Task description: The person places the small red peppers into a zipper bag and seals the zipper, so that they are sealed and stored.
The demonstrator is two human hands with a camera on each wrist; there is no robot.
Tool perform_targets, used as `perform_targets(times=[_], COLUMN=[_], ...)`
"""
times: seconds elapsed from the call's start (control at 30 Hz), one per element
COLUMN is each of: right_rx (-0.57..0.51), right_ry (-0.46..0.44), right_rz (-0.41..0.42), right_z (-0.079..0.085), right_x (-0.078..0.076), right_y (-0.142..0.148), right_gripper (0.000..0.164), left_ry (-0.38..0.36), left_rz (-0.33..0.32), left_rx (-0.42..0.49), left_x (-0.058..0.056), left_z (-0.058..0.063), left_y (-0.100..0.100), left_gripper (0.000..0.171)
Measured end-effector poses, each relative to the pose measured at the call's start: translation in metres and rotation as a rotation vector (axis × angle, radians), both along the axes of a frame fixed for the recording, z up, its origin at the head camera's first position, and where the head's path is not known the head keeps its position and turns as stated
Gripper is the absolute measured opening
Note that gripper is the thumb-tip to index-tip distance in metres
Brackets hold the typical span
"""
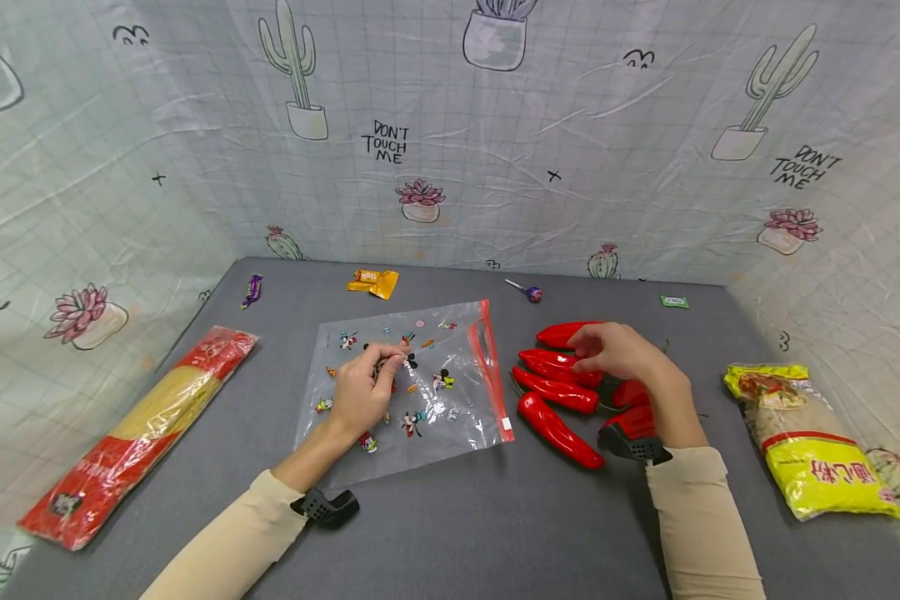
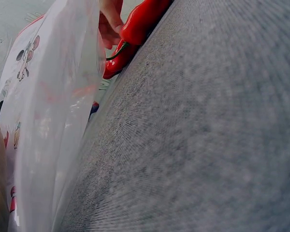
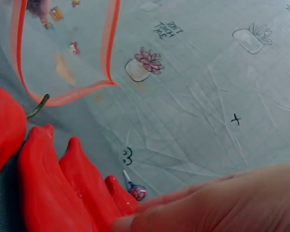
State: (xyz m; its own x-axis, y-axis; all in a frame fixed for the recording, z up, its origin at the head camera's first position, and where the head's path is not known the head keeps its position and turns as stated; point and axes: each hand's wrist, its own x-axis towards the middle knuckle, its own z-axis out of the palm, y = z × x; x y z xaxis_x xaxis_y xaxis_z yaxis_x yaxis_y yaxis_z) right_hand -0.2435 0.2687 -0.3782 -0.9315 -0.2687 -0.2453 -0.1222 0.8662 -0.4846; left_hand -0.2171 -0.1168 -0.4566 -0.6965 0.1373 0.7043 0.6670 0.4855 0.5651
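My left hand (image 1: 362, 392) pinches the upper layer of a clear zip bag (image 1: 457, 425) printed with cartoon figures. The bag's red zip edge faces right, and its mouth gapes in the right wrist view. My right hand (image 1: 626, 358) is over a group of glossy red chili peppers, its thumb and fingers pinching one chili pepper (image 1: 546, 363). Another pepper (image 1: 558, 335) lies just behind the fingertips. Closer to me lie a third pepper (image 1: 558, 393) and a slanted fourth pepper (image 1: 558, 432). More peppers are partly hidden under my right wrist.
A long red noodle packet (image 1: 146, 425) lies at left, a yellow pasta bag (image 1: 817, 450) at right. Along the back are a purple candy (image 1: 252, 291), an orange-wrapped sweet (image 1: 373, 283), a lollipop (image 1: 532, 293) and a green candy (image 1: 674, 302). A patterned curtain (image 1: 450, 125) hangs behind.
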Motion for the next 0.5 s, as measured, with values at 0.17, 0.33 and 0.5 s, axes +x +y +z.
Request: perform_targets(times=[0.17, 0.33, 0.5], right_rx=[0.016, 0.032, 0.078], right_ry=[-0.067, -0.121, -0.132], right_rz=[0.001, 0.011, 0.020], right_z=[-0.0016, -0.0032, -0.0032], right_x=[-0.0004, -0.0014, -0.0007], right_y=[0.0008, 0.0015, 0.0016], right_gripper=[0.038, 0.044, 0.048], left_ry=[0.008, 0.008, 0.023], left_rz=[0.001, 0.003, -0.002], left_rx=[0.003, 0.009, 0.007], left_x=[-0.0007, -0.0012, -0.0008], left_z=[-0.0009, -0.0021, -0.0022], left_y=[-0.0001, -0.0001, 0.0000], left_gripper=[0.007, 0.009, 0.008])
